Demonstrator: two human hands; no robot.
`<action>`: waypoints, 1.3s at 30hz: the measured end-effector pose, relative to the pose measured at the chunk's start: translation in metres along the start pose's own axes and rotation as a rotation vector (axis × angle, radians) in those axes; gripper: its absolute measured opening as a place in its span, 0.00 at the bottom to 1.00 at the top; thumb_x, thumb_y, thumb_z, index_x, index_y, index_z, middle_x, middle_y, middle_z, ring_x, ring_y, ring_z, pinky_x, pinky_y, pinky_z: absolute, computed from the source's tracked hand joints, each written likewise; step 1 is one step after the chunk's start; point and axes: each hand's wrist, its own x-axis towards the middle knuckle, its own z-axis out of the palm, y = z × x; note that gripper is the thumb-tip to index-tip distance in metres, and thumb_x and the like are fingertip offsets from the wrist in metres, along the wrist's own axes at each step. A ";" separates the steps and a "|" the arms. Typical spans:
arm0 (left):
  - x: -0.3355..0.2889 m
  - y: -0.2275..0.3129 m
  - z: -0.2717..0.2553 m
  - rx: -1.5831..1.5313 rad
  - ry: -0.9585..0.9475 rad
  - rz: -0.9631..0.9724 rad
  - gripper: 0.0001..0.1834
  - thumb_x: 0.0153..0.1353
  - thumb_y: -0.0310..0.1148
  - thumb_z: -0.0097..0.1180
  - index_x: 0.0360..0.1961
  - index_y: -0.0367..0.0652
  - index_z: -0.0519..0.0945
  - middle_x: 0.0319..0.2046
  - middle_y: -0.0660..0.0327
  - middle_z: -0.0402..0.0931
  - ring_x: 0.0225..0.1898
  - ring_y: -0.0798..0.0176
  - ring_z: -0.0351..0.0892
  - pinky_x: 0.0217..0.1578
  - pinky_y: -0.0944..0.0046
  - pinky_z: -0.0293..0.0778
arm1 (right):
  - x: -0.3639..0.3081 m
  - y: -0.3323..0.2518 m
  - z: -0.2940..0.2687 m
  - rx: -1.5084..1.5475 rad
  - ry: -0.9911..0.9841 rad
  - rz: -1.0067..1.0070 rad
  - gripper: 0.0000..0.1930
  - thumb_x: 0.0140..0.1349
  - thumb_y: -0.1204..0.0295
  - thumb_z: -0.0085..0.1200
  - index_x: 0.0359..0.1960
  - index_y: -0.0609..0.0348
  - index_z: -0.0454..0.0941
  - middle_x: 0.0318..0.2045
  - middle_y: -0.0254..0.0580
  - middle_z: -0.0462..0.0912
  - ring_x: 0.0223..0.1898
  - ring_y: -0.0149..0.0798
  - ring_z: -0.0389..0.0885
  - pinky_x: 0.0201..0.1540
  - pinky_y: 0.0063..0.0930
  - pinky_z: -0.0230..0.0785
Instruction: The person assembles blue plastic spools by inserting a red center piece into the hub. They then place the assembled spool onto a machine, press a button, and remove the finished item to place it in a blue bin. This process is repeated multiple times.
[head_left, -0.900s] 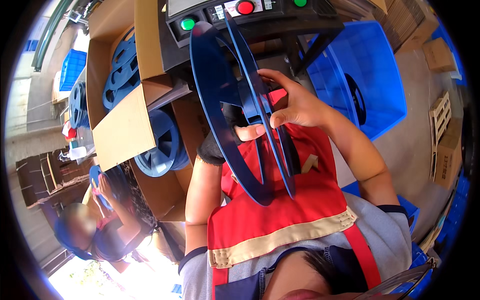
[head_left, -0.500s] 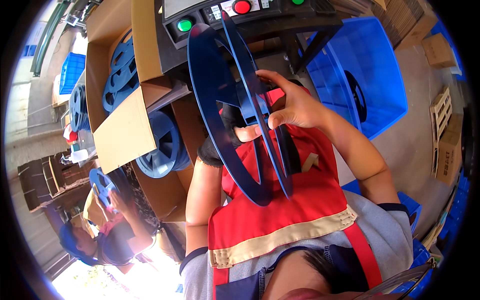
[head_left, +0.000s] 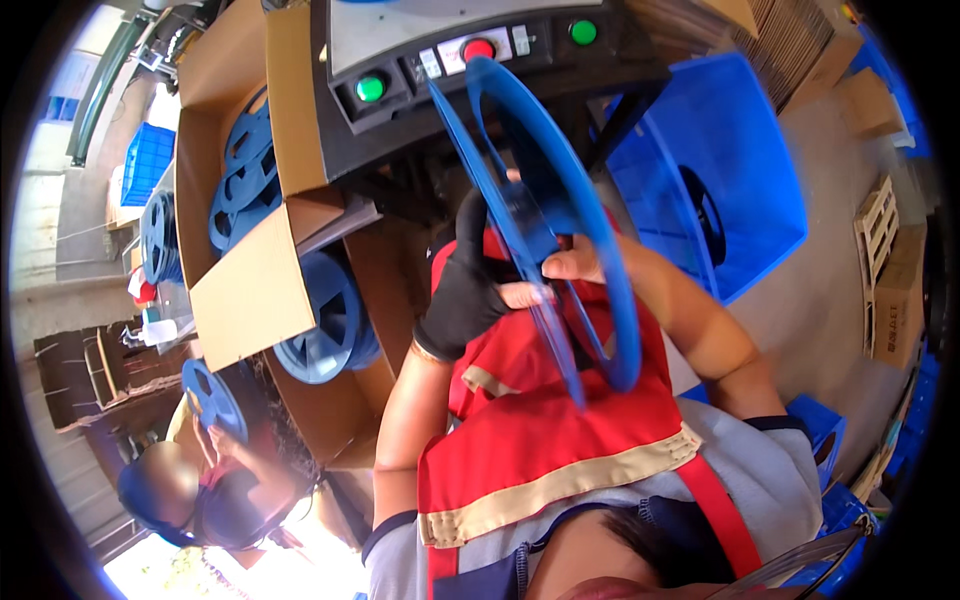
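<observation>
Two-handed grip: gloved left hand (head_left: 468, 295) pinching a blue reel (head_left: 540, 240) in front of the red apron (head_left: 540, 435), right hand (head_left: 588, 262) gripping its other side. Probably light, stiff, slick plastic; I'd grab near the middle.

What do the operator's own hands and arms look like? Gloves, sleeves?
Left hand: black glove, thumb end uncovered. Right hand: no glove visible on the part that shows. Both forearms uncovered. Short grey sleeves with dark edge bands.
</observation>
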 end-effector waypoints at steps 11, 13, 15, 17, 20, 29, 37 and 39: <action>0.065 0.028 0.000 0.291 -0.329 0.186 0.47 0.51 0.42 0.70 0.68 0.40 0.58 0.53 0.43 0.73 0.50 0.51 0.78 0.48 0.58 0.75 | -0.067 -0.036 -0.036 -0.291 0.401 -0.089 0.54 0.41 0.61 0.70 0.71 0.47 0.49 0.65 0.49 0.60 0.62 0.47 0.65 0.63 0.40 0.59; 0.114 0.054 -0.036 0.852 0.056 0.701 0.30 0.56 0.42 0.64 0.56 0.38 0.73 0.51 0.44 0.75 0.48 0.44 0.77 0.49 0.53 0.73 | -0.075 -0.056 -0.054 -0.396 0.557 -0.132 0.54 0.40 0.61 0.71 0.71 0.46 0.51 0.66 0.49 0.59 0.63 0.47 0.63 0.64 0.40 0.58; 0.166 0.086 -0.079 1.205 0.368 0.752 0.32 0.52 0.34 0.61 0.59 0.38 0.69 0.49 0.50 0.75 0.49 0.45 0.74 0.52 0.49 0.68 | -0.074 -0.086 -0.073 -0.534 0.695 -0.179 0.54 0.38 0.61 0.71 0.70 0.46 0.53 0.67 0.49 0.58 0.64 0.48 0.62 0.65 0.41 0.56; 0.219 0.095 -0.118 1.606 0.437 0.693 0.33 0.52 0.36 0.59 0.61 0.44 0.66 0.50 0.50 0.75 0.56 0.50 0.70 0.59 0.45 0.58 | -0.057 -0.118 -0.095 -0.701 0.796 -0.216 0.54 0.36 0.62 0.71 0.70 0.45 0.55 0.68 0.49 0.57 0.66 0.49 0.60 0.66 0.41 0.55; 0.267 0.120 -0.158 1.665 0.103 0.235 0.22 0.49 0.31 0.58 0.49 0.49 0.75 0.40 0.54 0.79 0.47 0.48 0.77 0.51 0.50 0.68 | -0.020 -0.160 -0.135 -1.141 0.941 -0.241 0.54 0.34 0.63 0.71 0.69 0.42 0.58 0.69 0.51 0.56 0.69 0.51 0.56 0.68 0.43 0.52; -0.028 0.201 -0.263 1.422 0.293 0.835 0.15 0.47 0.38 0.66 0.31 0.38 0.82 0.22 0.57 0.79 0.22 0.56 0.79 0.26 0.60 0.74 | 0.114 -0.224 -0.201 -1.396 0.671 -0.119 0.52 0.35 0.62 0.70 0.68 0.43 0.59 0.70 0.57 0.49 0.68 0.57 0.56 0.67 0.42 0.55; 0.043 0.079 -0.209 0.631 -0.283 -0.096 0.16 0.53 0.36 0.64 0.42 0.41 0.82 0.23 0.56 0.80 0.22 0.61 0.79 0.27 0.64 0.74 | 0.335 -0.235 -0.149 -1.609 0.294 0.095 0.56 0.33 0.54 0.68 0.70 0.42 0.53 0.71 0.52 0.49 0.66 0.60 0.58 0.65 0.45 0.59; 0.064 0.042 -0.179 0.689 -0.234 -0.017 0.17 0.53 0.37 0.63 0.44 0.45 0.82 0.28 0.54 0.81 0.27 0.56 0.81 0.30 0.61 0.75 | 0.350 -0.235 -0.143 -1.688 0.259 -0.041 0.46 0.35 0.53 0.67 0.60 0.61 0.69 0.49 0.58 0.78 0.50 0.48 0.79 0.53 0.35 0.72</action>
